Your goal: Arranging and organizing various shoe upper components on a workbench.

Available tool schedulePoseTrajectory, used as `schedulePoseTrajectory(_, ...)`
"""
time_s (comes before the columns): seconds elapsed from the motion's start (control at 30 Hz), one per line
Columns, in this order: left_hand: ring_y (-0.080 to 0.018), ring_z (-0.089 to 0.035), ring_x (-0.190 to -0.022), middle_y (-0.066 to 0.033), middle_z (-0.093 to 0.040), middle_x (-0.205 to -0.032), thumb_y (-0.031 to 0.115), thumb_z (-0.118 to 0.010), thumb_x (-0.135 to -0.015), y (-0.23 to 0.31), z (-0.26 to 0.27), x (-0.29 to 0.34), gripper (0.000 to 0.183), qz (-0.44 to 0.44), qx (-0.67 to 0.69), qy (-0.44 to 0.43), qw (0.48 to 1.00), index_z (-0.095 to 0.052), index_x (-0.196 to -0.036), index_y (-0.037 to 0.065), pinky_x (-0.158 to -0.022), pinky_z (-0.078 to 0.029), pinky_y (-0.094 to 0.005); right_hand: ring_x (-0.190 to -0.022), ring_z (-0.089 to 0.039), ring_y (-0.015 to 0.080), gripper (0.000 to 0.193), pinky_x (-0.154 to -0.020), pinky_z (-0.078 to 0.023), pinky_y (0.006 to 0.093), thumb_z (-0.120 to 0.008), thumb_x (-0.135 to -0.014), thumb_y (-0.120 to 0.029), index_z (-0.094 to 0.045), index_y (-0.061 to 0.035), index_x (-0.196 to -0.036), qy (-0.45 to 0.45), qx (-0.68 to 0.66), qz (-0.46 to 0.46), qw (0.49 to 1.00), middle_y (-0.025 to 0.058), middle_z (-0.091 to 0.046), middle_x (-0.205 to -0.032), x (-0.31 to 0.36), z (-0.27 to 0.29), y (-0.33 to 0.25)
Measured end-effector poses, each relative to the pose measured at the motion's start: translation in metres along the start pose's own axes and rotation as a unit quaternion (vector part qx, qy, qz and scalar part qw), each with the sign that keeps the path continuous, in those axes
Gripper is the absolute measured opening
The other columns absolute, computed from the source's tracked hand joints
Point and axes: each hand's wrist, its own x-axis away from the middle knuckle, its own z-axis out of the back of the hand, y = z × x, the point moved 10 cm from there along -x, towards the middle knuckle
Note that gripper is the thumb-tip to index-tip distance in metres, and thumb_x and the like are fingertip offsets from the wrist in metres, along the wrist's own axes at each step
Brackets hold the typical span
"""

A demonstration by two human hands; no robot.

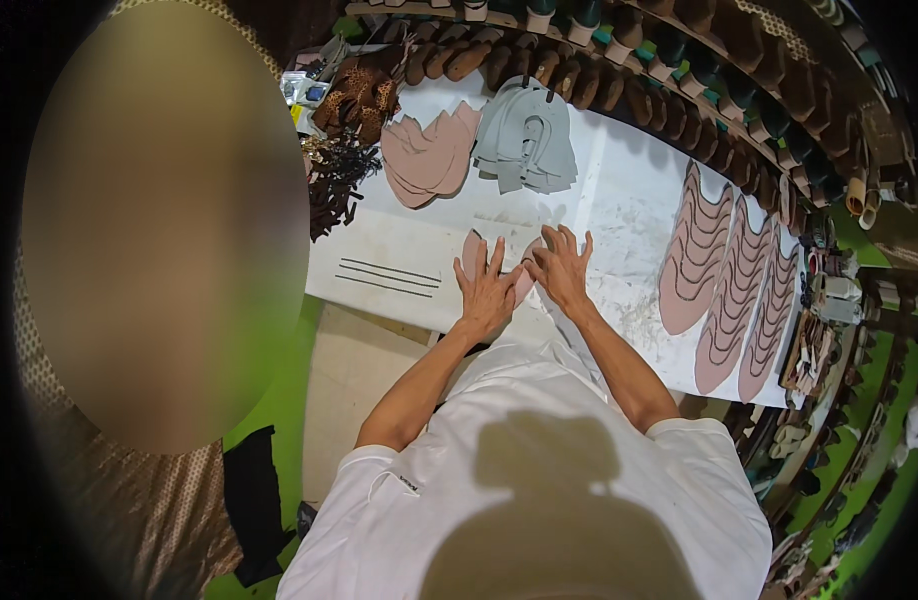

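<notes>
A pink shoe-upper piece (524,287) with a curved cut-out lies on the white table under both my hands. My left hand (487,293) rests on its left arm, fingers spread and pointing away from me. My right hand (564,270) is at its right arm, with fingers apart and the thumb side touching the piece near my left thumb. Both hands partly cover the piece. Three thin dark strips (390,277) lie side by side to the left of my left hand.
Beyond my hands are a stack of pink pieces (429,158) and a stack of grey pieces (524,135). Overlapping pink uppers with dark-lined edges (714,300) form rows at right. Dark straps (339,180) are heaped at left. Racks of shoe lasts (599,80) border the table (619,200).
</notes>
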Motion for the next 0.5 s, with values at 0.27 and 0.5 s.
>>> schedulePoseTrajectory(0.27,-0.0421,-0.008,-0.159,-0.0132,-0.011,-0.175,0.017,-0.067,-0.09,-0.002,-0.001,0.002,0.052,0.0,0.003,0.011,1.0,-0.066,-0.14,0.029,-0.112,-0.005,-0.0825,-0.144,-0.042,0.0358,0.011,-0.12,-0.01,0.0703,-0.076,-0.082,-0.023,-0.078,-0.0126,-0.084,-0.009,-0.024,-0.024,0.999,0.0077,-0.058,-0.144,0.011,-0.005,0.006)
schedulePoseTrajectory(0.5,-0.0422,-0.009,-0.159,-0.0142,-0.014,-0.174,0.016,-0.065,-0.091,-0.002,-0.004,0.0,0.05,0.009,0.011,-0.011,1.0,-0.067,-0.14,0.029,-0.112,-0.005,-0.0822,-0.148,-0.034,0.0357,0.011,-0.119,-0.006,0.0719,-0.076,-0.082,-0.026,-0.076,-0.0156,-0.084,-0.06,-0.049,-0.01,0.997,0.0055,-0.055,-0.145,-0.011,-0.011,0.022)
